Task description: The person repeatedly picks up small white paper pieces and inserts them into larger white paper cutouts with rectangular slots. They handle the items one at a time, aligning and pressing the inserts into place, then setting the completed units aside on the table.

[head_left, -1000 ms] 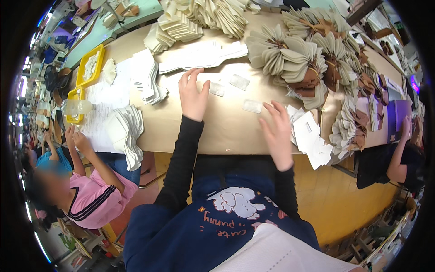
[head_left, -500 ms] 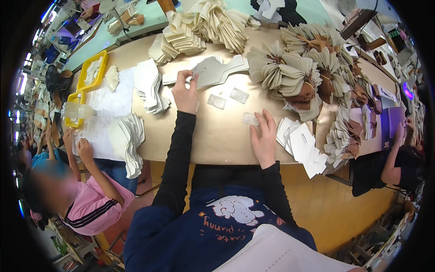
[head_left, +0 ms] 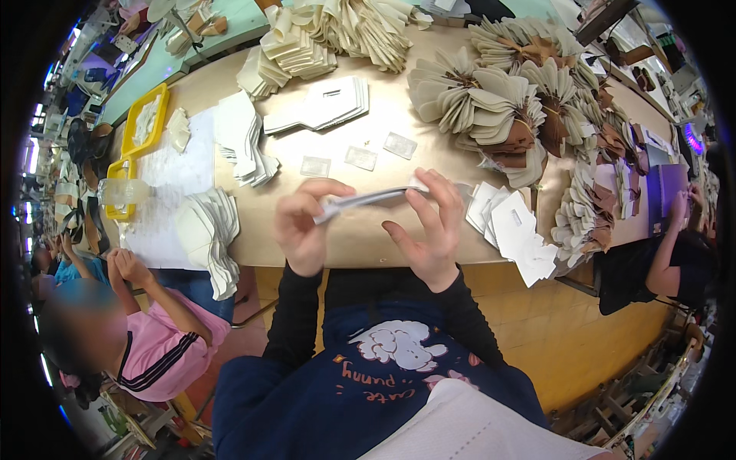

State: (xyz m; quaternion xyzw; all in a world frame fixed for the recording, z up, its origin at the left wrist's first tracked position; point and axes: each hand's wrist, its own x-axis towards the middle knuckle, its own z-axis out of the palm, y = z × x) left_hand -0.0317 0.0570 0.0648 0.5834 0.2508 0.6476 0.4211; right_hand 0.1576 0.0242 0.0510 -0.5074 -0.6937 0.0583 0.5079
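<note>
A flat white cut piece (head_left: 369,199), seen nearly edge-on, is held up over the near part of the table. My left hand (head_left: 305,230), a little blurred, pinches its left end. The fingers of my right hand (head_left: 431,230) grip the right end, with the thumb lower and apart from it. A small pale bit (head_left: 418,184) shows at the right fingertips; its kind is hard to make out. Just beyond my hands lie three small translucent rectangles (head_left: 360,158) in a slanting row. Behind them rests a stack of similar white pieces (head_left: 330,105) with a small slot.
Fanned bundles of pale and brown pieces (head_left: 498,115) crowd the right side. White cards (head_left: 510,226) overhang the front edge at right. Pale stacks (head_left: 241,142) stand at left, near yellow trays (head_left: 146,119) and a clear bottle (head_left: 123,191). A person in pink (head_left: 161,337) sits at left.
My left hand has brought a white piece from the far stack toward me. My right hand has risen to meet it. The translucent rectangle by my right fingers has left the table.
</note>
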